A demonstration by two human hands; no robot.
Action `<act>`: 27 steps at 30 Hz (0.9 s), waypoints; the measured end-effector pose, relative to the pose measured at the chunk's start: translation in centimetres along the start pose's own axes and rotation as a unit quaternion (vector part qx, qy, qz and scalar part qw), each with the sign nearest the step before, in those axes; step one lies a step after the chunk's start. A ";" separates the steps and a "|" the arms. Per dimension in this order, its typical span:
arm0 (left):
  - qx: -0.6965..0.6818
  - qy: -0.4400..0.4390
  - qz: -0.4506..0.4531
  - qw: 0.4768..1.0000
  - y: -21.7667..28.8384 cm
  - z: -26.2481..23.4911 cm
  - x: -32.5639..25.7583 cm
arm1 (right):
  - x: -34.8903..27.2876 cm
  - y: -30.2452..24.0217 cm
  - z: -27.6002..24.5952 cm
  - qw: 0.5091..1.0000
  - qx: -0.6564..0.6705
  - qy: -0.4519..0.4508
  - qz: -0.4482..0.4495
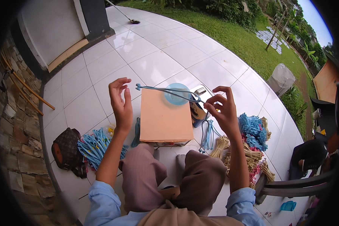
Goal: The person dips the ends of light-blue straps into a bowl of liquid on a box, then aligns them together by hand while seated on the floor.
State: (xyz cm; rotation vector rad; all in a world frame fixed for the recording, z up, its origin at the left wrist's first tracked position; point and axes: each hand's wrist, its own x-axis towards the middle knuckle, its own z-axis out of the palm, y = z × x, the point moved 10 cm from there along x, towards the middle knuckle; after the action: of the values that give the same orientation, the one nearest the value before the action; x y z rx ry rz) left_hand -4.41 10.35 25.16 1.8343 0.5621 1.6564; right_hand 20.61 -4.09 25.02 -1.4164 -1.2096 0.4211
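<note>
My right hand [223, 110] is closed in a pinch on a light blue cord [158, 89]. From those fingers the cord stretches left in a long narrow loop, above a peach-coloured board [165, 116] on a box between my feet. Its knotted end hangs in the air close to my left hand [121, 103], which is raised with fingers apart and nothing in it. On the far edge of the board stands a translucent blue bowl [177, 98]. More blue cords [208, 135] hang down beside the board, below my right hand.
Left of my legs lie a pile of blue cords [100, 147] and a brown bag [67, 147]. Blue bundles [253, 130] and beige bundles [248, 156] are heaped at the right, near a dark wooden chair part [293, 186]. A broom [133, 21] rests on the far tiles.
</note>
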 end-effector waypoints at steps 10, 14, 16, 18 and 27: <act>0.284 -0.237 0.454 0.811 10.7 8.2 -6.4 | 1.5 -2.5 7.4 0.960 0.224 -0.076 0.152; 0.176 -0.186 0.362 0.896 11.1 7.2 -1.3 | 1.5 -1.4 6.2 0.963 0.265 -0.031 0.033; 0.188 -0.199 0.257 0.927 10.0 7.6 0.5 | 0.7 -2.0 6.9 0.969 0.242 -0.054 -0.007; 0.201 -0.180 0.183 0.945 8.6 7.5 1.5 | -0.3 -3.5 8.1 0.967 0.230 -0.098 -0.044; 0.234 -0.188 0.140 0.944 8.4 8.9 -3.2 | -0.9 -3.4 5.4 0.913 0.405 -0.029 -0.031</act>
State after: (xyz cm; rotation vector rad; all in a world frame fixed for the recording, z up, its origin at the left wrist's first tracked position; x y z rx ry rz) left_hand 3.24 0.75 28.10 2.6081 0.5802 1.3546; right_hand 14.45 -2.74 26.27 -0.6466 -0.9457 0.8122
